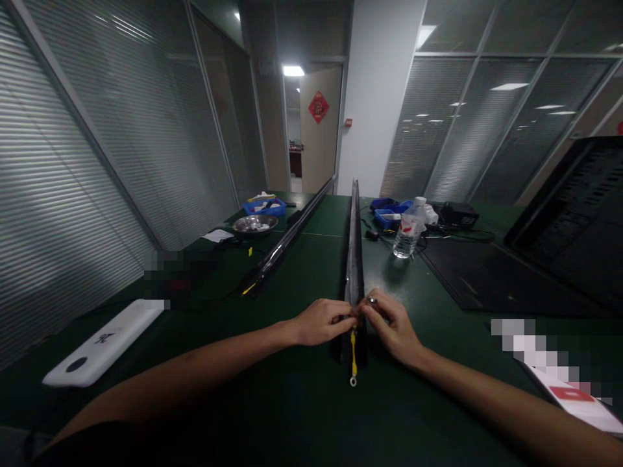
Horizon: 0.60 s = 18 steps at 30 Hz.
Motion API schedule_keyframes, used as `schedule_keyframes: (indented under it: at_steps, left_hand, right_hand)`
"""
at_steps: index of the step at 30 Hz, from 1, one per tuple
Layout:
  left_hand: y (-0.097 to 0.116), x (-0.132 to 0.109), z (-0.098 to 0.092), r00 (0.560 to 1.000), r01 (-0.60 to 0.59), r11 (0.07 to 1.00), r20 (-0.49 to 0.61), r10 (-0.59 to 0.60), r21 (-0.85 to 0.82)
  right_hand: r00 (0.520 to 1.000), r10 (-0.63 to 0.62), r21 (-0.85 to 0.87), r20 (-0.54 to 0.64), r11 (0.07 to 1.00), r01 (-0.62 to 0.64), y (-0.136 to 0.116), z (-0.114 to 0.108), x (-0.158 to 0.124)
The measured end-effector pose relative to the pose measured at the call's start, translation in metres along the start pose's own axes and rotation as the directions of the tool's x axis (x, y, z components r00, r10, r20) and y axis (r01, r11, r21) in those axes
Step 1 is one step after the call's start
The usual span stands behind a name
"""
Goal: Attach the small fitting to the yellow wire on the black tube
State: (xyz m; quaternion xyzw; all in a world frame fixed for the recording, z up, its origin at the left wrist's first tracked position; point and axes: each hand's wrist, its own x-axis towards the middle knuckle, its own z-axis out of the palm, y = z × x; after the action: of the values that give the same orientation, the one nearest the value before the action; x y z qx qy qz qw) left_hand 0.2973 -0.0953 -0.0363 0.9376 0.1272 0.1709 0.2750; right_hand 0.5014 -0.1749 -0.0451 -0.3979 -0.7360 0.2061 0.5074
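Note:
A long grey metal channel [355, 246] lies lengthwise on the green table, pointing away from me. At its near end a yellow wire [354, 350] with a ring terminal [353, 381] sticks out towards me. My left hand [325, 321] is closed at the left side of this end, thumb and fingers pinched together. From the right, my right hand [392, 327] meets it, its fingers also closed by the channel's end. A ring-like metal glint shows at the right hand's fingers. Whatever small part lies between the fingertips is hidden.
A second long dark channel [296, 230] with a yellow wire lies to the left. Beyond are a metal bowl [255, 224] and a blue tray [265, 207]. On the right stand a water bottle [409, 228], blue bins [389, 217] and a black mat [491, 275]. A white device [104, 344] lies left.

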Motion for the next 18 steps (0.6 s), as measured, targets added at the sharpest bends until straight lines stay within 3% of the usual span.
schedule_keyframes:
  at_steps: [6,12,18]
  left_hand:
    - [-0.0017,-0.0011,0.0006,1.000,0.015,1.000,-0.006,-0.015,0.020]
    - [-0.0017,-0.0020,0.0008,1.000,0.000,1.000,-0.014,0.000,-0.011]
    - [0.0009,-0.0011,-0.0009,1.000,0.030,1.000,0.006,-0.030,0.005]
  right_hand:
    - [1.000,-0.013,0.034,0.018,0.999,0.013,-0.0004,-0.0004,0.0015]
    - [0.998,0.060,0.019,-0.012,0.998,-0.060,-0.0029,0.0004,0.0011]
    - [0.983,0.179,0.149,-0.039,0.974,-0.171,0.0028,0.0031,-0.0045]
